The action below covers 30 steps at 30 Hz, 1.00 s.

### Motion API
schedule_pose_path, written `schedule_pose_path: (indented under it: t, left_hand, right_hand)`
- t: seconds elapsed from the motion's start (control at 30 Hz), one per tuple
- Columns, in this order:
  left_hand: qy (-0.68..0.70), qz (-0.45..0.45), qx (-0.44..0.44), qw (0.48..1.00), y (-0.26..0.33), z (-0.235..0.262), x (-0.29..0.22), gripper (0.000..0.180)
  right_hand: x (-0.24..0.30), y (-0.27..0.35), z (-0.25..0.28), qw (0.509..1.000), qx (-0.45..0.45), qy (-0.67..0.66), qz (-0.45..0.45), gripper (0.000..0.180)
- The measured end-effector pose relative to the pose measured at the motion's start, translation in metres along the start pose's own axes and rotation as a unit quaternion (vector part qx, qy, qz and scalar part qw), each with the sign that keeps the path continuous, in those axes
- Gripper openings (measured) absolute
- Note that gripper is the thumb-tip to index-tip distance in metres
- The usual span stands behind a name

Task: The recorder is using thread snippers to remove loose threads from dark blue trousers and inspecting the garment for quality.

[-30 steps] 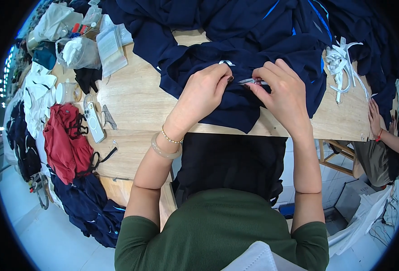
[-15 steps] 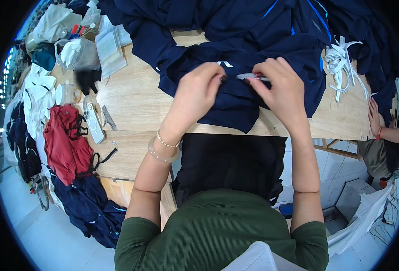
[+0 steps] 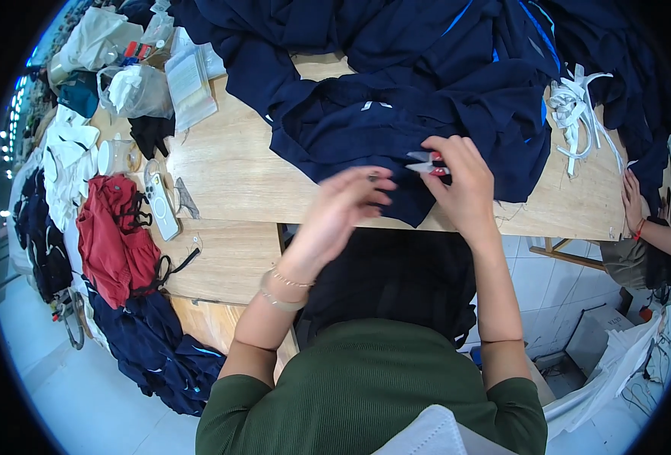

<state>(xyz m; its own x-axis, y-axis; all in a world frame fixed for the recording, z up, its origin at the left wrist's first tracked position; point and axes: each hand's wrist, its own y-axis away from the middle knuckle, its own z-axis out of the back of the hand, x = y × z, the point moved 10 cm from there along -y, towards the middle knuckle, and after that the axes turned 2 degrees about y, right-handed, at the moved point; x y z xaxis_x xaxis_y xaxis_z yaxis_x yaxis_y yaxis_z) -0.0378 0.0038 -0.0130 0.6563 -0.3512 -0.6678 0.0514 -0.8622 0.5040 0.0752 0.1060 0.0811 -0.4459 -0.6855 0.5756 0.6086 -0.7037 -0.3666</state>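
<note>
My right hand (image 3: 463, 183) holds a pair of thread snips (image 3: 438, 171) with red grips, its two pale blades spread apart and pointing left. Below the blades lies a navy garment (image 3: 335, 125), spread near the table's front edge, with a small white mark (image 3: 375, 105) at its opening. To the left, my left hand (image 3: 337, 211) hovers over the garment's lower edge, slightly blurred. Its fingers are bent but apart, and I see nothing held in them.
More navy clothing (image 3: 419, 38) with blue piping covers the far table. White strips (image 3: 574, 110) lie at right, near another person's hand (image 3: 633, 199). At left are a phone (image 3: 161, 206), a red cloth item (image 3: 111, 235), a clear jar (image 3: 115, 157) and plastic bags (image 3: 134, 91).
Both hands have come down toward me from the garment's opening. The snips have turned so that both blades show. My left fingers have loosened from their pinch near the white mark.
</note>
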Motion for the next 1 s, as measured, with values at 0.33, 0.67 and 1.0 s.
schedule_pose_path:
  t: [0.33,0.67,1.0]
  left_hand:
    - [0.236,-0.019,-0.031,0.971,-0.031,-0.031,0.010,0.021]
    - [0.148,-0.069,-0.017,0.986,-0.014,-0.042,-0.010,0.019]
    - [0.139,-0.082,-0.044,0.986,-0.010,-0.038,-0.008,0.018]
  right_hand:
    - [-0.019,0.018,0.029,0.989,-0.046,-0.120,-0.072,0.019]
    - [0.006,0.016,0.029,0.979,-0.078,-0.188,-0.022,0.023]
    - [-0.032,0.040,0.051,0.966,-0.091,-0.191,-0.148,0.030]
